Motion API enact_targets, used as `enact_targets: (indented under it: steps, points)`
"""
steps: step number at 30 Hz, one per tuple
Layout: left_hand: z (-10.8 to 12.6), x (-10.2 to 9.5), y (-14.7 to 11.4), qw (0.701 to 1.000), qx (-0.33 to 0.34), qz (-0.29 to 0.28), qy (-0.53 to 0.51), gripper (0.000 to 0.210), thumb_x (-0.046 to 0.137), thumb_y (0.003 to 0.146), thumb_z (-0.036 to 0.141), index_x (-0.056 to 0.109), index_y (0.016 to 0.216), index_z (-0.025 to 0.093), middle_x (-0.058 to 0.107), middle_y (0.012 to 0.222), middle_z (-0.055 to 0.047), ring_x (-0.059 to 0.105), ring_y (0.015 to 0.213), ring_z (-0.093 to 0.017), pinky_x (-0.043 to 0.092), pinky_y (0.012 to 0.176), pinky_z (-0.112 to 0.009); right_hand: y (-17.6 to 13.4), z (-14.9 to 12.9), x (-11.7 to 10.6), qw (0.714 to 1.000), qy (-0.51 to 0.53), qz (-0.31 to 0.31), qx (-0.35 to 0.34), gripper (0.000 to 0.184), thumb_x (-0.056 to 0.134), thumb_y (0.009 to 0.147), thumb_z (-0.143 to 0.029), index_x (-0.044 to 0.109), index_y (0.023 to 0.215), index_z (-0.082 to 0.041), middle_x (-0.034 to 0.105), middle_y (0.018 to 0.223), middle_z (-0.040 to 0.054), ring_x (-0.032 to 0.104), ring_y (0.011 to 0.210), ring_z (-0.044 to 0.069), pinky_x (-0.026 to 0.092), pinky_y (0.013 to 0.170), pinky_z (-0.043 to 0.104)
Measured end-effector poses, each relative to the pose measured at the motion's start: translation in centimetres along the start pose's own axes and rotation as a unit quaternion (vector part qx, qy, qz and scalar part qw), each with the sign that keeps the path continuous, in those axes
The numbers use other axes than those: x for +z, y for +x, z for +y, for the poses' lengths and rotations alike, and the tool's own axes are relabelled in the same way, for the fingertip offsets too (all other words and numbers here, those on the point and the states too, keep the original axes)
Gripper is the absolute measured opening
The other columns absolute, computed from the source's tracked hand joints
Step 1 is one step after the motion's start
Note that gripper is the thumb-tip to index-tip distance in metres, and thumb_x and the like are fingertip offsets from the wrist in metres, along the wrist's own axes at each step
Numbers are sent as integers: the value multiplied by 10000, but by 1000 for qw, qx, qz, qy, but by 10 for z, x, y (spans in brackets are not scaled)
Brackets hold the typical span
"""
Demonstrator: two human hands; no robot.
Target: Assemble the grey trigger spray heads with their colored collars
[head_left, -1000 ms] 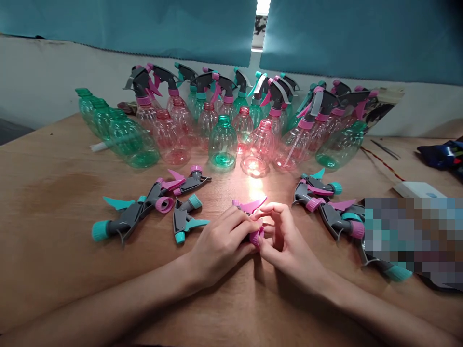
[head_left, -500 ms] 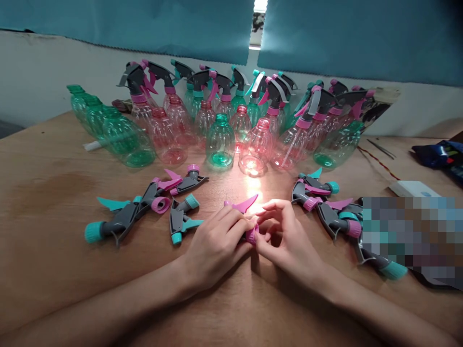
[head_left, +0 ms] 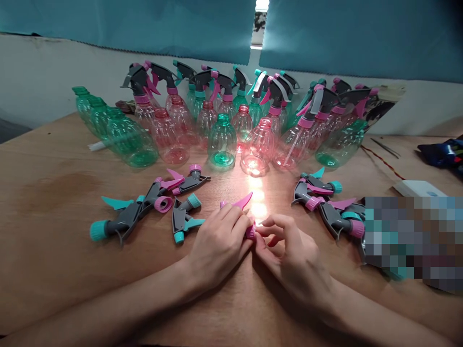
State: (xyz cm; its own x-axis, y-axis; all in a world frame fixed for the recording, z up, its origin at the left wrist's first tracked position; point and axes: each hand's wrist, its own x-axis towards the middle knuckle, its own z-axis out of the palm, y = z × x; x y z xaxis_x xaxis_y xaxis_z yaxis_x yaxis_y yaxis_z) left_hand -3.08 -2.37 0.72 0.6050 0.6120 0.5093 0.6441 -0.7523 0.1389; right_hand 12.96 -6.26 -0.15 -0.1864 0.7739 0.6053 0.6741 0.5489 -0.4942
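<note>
- At center on the bench [head_left: 231,318], one spray head [head_left: 241,201]: the left hand [head_left: 219,236] grips it, hiding its body; the right hand [head_left: 289,248] touches its pink collar [head_left: 251,232], grip unclear.
- Four loose heads [head_left: 125,220] lie left.
- Three open-necked green bottles [head_left: 126,135] line up far left.
- A pixelated patch [head_left: 412,241] covers some right-side heads [head_left: 328,217], blocking a count.

Bottles [head_left: 222,144] on tbl [head_left: 54,284]; loose spray hds [head_left: 125,219] in front, L & R.

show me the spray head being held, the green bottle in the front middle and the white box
Held spray head [head_left: 243,200]: head view, on its pink trigger.
Front-middle green bottle [head_left: 222,140]: head view, on its body.
White box [head_left: 418,188]: head view, on its top.
</note>
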Motion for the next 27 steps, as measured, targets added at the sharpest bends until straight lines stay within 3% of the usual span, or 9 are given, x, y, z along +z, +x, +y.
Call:
enact_targets:
  steps: [5, 7, 9, 13, 16, 21, 27]
  points:
    - [0, -5, 1, 1000, -20, -9, -17, 86, 561, 866, 217, 572, 827, 142, 585, 805, -53, 506, 749, -205, 439, 683, -336, 4, 4, -4, 999, -36, 24, 30, 175, 558, 810, -122, 422, 874, -211, 579, 694, -8, 597, 559, 128, 494, 535, 244]
    - [-1, -8, 2, 998, -42, -12, -42, 87, 609, 840, 220, 580, 852, 139, 585, 824, -59, 511, 760, -213, 430, 670, -341, 11, 13, -11, 995, -40, 34, 80, 189, 598, 799, -176, 426, 865, -219, 590, 719, 4, 606, 591, 152, 501, 559, 279]
    - [-2, -9, 2, 994, -67, -9, -87, 132, 656, 810, 203, 589, 904, 138, 590, 854, -57, 525, 786, -212, 431, 691, -342, 20, 27, -18, 984, 27, 42, 168, 236, 638, 794, -248, 411, 855, -230, 621, 767, 11, 622, 610, 154, 503, 555, 278]
    - [-5, -10, 2, 978, -103, -2, -183, 200, 675, 802, 157, 592, 983, 173, 613, 923, -33, 546, 867, -192, 434, 767, -325, 36, 48, -27, 905, 304, -32, 296, 353, 699, 765, -361, 375, 837, -239, 634, 753, -14, 630, 685, 148, 511, 584, 255]
    - [-7, -10, 2, 961, -147, -12, -233, 197, 682, 811, 199, 602, 991, 199, 616, 928, -14, 551, 828, -165, 446, 738, -288, 41, 49, -30, 854, 390, -67, 338, 372, 737, 736, -343, 390, 807, -230, 588, 690, -54, 568, 603, 99, 465, 527, 202]
    - [-5, -11, 4, 941, -190, -12, -279, 213, 702, 801, 254, 613, 989, 210, 606, 870, 8, 560, 750, -141, 451, 666, -254, 42, 41, -32, 817, 442, -115, 351, 301, 725, 760, -272, 438, 834, -221, 585, 728, -52, 558, 609, 80, 469, 545, 195]
    - [-1, -13, 6, 937, -186, -13, -295, 232, 734, 758, 174, 625, 962, 190, 604, 830, 11, 566, 739, -137, 449, 623, -234, 35, 31, -24, 823, 459, -145, 302, 225, 707, 780, -266, 496, 834, -211, 584, 818, -27, 598, 691, 102, 524, 593, 230]
